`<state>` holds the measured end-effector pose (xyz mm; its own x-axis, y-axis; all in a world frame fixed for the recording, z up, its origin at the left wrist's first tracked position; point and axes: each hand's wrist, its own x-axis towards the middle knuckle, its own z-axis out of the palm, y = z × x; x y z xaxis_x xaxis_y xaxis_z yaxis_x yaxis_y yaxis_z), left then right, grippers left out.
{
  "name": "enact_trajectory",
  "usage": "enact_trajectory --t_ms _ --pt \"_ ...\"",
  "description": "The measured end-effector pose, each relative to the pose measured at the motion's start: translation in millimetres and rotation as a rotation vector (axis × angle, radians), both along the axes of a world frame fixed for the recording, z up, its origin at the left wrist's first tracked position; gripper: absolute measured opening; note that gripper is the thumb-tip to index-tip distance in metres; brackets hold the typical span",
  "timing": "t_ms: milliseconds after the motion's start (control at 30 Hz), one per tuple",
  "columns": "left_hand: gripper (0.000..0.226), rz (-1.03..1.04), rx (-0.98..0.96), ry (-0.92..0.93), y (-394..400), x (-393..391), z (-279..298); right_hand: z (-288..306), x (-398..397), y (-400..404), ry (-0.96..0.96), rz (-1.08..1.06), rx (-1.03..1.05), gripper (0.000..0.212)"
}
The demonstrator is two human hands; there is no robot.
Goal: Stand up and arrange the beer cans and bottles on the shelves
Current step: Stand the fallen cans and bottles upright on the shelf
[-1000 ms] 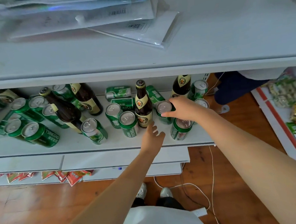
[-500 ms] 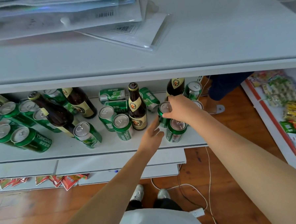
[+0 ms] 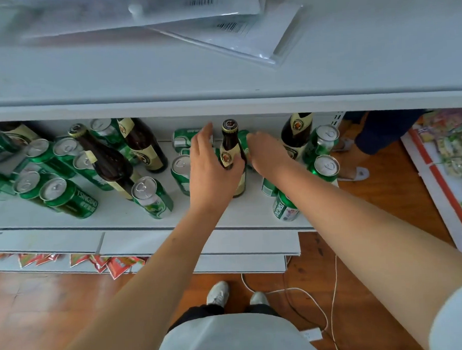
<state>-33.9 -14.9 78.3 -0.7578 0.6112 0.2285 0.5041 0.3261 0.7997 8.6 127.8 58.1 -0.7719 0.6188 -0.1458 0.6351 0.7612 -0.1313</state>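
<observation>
We hold the upright brown bottle (image 3: pixel 230 158) in the frame centre on the shelf (image 3: pixel 226 215) with our left hand (image 3: pixel 211 173), fingers curled at its label, while our right hand (image 3: pixel 267 153) reaches beyond it, grasp hidden; glass is heavy, smooth and fragile, so grip its body.

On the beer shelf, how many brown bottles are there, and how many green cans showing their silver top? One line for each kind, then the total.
Brown bottles: 5
Green cans with silver top showing: 10
Total: 15
</observation>
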Motion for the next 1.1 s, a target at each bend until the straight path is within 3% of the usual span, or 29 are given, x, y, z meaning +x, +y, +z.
enact_trajectory --t_ms 67,200,300,367,600,733,867,967,1100 --pt "0.070 -0.086 -0.137 -0.024 7 -7 -9 -8 -10 2 -0.049 0.004 -0.012 0.022" --pt "0.042 -0.095 -0.138 -0.016 13 -20 -15 -23 -20 11 -0.075 -0.034 -0.044 0.027" --pt "0.040 -0.123 -0.121 -0.058 16 -31 -12 -33 -24 18 -0.140 -0.092 -0.070 0.067" --pt "0.038 -0.122 -0.113 -0.092 19 -36 -10 -33 -28 21 -0.156 -0.130 -0.089 0.076" --pt "0.046 -0.163 -0.167 -0.054 23 -47 -11 -17 -33 34 -0.151 -0.102 -0.161 0.031" --pt "0.045 -0.155 -0.226 -0.058 24 -47 -9 4 -41 39 -0.112 -0.034 -0.053 0.030" --pt "0.045 -0.177 -0.255 -0.080 23 -48 -6 11 -41 43 -0.123 -0.014 -0.124 0.032" --pt "0.047 -0.180 -0.262 -0.094 22 -50 -6 17 -40 42 -0.156 -0.017 -0.158 0.020" --pt "0.046 -0.160 -0.259 -0.109 24 -48 -5 39 -27 27 -0.110 -0.138 -0.200 0.016"
